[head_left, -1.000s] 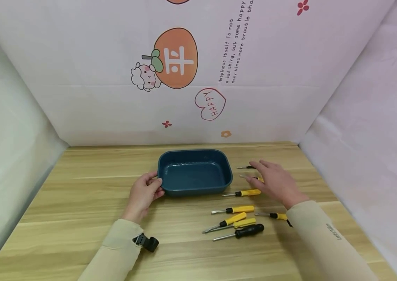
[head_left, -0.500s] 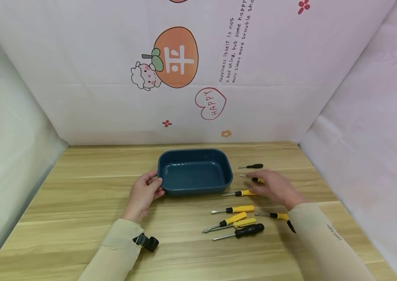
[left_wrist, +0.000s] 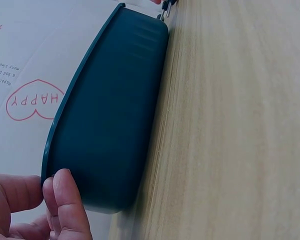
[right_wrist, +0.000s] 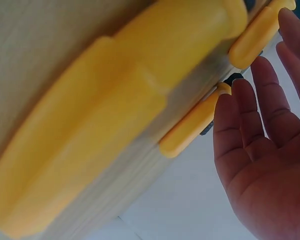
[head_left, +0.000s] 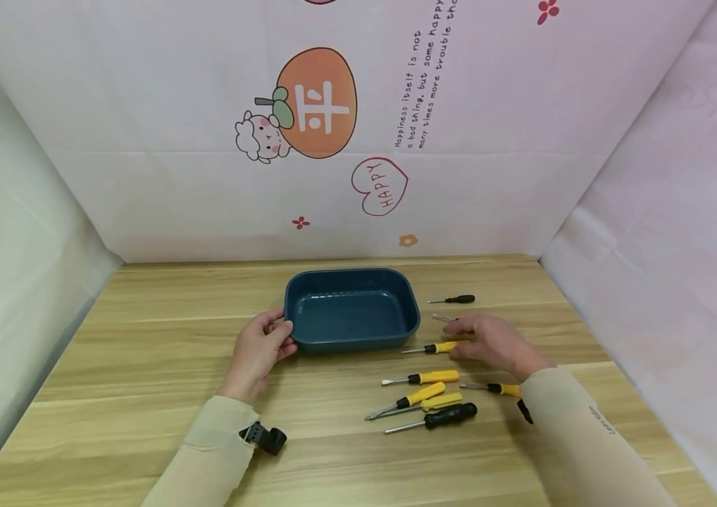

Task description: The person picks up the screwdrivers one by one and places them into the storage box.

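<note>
My left hand (head_left: 261,350) pinches the left rim of a dark blue rectangular dish (head_left: 352,347), thumb at the rim and fingers against its outer wall in the left wrist view. My right hand (head_left: 496,343) hovers at the handle of a yellow screwdriver (head_left: 442,348) right of the dish. In the right wrist view its fingers (right_wrist: 250,115) are loosely bent beside the yellow handles, with nothing visibly gripped. Behind that hand lies another screwdriver (head_left: 442,318), its handle hidden in the head view. A small black screwdriver (head_left: 460,299) lies farther back.
Several more screwdrivers lie in front: a yellow one (head_left: 437,377), a crossed yellow pair, and a black-handled one (head_left: 450,415). Another yellow-handled screwdriver (head_left: 504,389) lies near the right sleeve. White printed sheets (head_left: 206,204) enclose the wooden table (head_left: 143,366) at back and sides.
The right hand has moved back toward me, from over the small black screwdriver to the yellow screwdrivers, uncovering the black handle. Left hand and dish have not moved.
</note>
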Available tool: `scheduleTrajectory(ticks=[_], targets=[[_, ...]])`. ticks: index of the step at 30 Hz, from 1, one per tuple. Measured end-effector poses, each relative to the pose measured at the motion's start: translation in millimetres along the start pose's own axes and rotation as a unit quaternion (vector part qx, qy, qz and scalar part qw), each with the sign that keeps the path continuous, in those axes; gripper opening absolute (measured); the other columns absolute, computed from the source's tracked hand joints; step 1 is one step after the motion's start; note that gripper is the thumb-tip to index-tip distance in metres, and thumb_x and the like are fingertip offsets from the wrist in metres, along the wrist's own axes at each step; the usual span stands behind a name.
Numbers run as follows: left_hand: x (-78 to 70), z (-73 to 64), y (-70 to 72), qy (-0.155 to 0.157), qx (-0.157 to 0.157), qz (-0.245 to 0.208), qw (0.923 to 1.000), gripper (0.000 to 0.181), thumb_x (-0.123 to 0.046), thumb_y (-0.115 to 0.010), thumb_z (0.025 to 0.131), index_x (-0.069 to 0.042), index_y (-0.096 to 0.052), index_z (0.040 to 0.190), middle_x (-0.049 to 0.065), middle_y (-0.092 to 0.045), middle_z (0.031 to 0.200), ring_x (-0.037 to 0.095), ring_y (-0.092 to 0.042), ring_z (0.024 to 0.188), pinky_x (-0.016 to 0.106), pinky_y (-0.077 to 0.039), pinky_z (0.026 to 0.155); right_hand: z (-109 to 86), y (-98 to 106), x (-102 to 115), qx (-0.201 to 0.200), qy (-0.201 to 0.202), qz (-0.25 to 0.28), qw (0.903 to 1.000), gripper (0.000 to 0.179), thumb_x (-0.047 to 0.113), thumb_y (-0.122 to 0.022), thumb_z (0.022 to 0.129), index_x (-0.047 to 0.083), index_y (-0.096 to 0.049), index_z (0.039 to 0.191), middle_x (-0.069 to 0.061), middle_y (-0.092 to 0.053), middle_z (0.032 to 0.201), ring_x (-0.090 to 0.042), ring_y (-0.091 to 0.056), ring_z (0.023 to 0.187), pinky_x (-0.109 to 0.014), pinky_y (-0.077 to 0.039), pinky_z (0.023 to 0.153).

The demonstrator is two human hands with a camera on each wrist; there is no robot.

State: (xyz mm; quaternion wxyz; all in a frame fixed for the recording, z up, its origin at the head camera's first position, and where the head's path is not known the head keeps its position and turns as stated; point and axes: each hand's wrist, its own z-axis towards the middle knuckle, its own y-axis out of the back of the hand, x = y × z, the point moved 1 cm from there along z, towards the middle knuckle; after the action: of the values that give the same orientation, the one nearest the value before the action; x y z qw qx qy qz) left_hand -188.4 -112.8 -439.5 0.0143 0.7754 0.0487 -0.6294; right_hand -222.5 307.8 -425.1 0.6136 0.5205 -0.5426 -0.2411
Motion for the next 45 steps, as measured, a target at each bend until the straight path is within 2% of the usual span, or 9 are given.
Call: scheduleTrajectory(ticks=[6, 13, 21, 29, 45], targets=[[-0.4, -0.5, -0.3, 0.003, 0.001, 0.001, 1.0, 0.047, -0.012, -0.059, 0.107, 0.0, -0.049, 0.151, 0.009, -0.056, 0.104, 0.014, -0.063, 0.082, 0.021, -0.061, 0.073, 1.4, -2.0, -1.7, 0.005, 0.014, -0.004, 0.9999, 0.034, 0.022, -0.079, 0.094, 0.013, -0.075, 0.127, -0.007, -0.073, 0.128, -0.036, -0.063, 0.126, -0.059, -0.05, 0.106], [-0.4, -0.4, 0.1, 0.006, 0.0, 0.0, 1.0, 0.047, -0.012, -0.059, 0.107, 0.001, -0.049, 0.151, 0.009, -0.056, 0.104, 0.014, -0.063, 0.082, 0.02, -0.06, 0.073, 2.2, -5.1, -5.1, 0.015, 0.004, 0.004, 0.9999, 0.029, 0.022, -0.079, 0.093, 0.017, -0.077, 0.122, -0.003, -0.074, 0.124, -0.032, -0.065, 0.122, -0.057, -0.051, 0.105], [1.3, 0.9, 0.5, 0.003, 0.001, -0.008, 1.0, 0.046, -0.01, -0.059, 0.106, 0.002, -0.05, 0.15, 0.014, -0.057, 0.107, 0.013, -0.063, 0.08, 0.02, -0.061, 0.072, 3.9, -6.5, -6.5, 0.028, 0.015, 0.005, 0.9995, 0.022, 0.018, -0.078, 0.094, 0.019, -0.079, 0.115, -0.002, -0.076, 0.119, -0.029, -0.067, 0.116, -0.056, -0.054, 0.102], [2.6, 1.7, 0.2, 0.003, 0.0, -0.01, 0.9999, 0.046, -0.01, -0.059, 0.106, 0.001, -0.05, 0.15, 0.014, -0.057, 0.107, 0.013, -0.064, 0.08, 0.02, -0.061, 0.073, 3.9, -7.3, -7.7, 0.028, 0.016, 0.002, 0.9995, 0.019, 0.016, -0.078, 0.093, 0.018, -0.079, 0.113, 0.0, -0.076, 0.114, -0.023, -0.068, 0.109, -0.053, -0.056, 0.098], [1.2, -0.7, 0.2, 0.005, 0.001, -0.01, 0.9999, 0.046, -0.012, -0.059, 0.106, 0.001, -0.05, 0.15, 0.011, -0.057, 0.105, 0.013, -0.064, 0.081, 0.021, -0.061, 0.073, -4.6, -1.9, -5.6, 0.027, 0.026, 0.019, 0.9991, 0.017, 0.019, -0.076, 0.095, 0.019, -0.079, 0.112, 0.001, -0.076, 0.115, -0.022, -0.067, 0.108, -0.05, -0.057, 0.095]])
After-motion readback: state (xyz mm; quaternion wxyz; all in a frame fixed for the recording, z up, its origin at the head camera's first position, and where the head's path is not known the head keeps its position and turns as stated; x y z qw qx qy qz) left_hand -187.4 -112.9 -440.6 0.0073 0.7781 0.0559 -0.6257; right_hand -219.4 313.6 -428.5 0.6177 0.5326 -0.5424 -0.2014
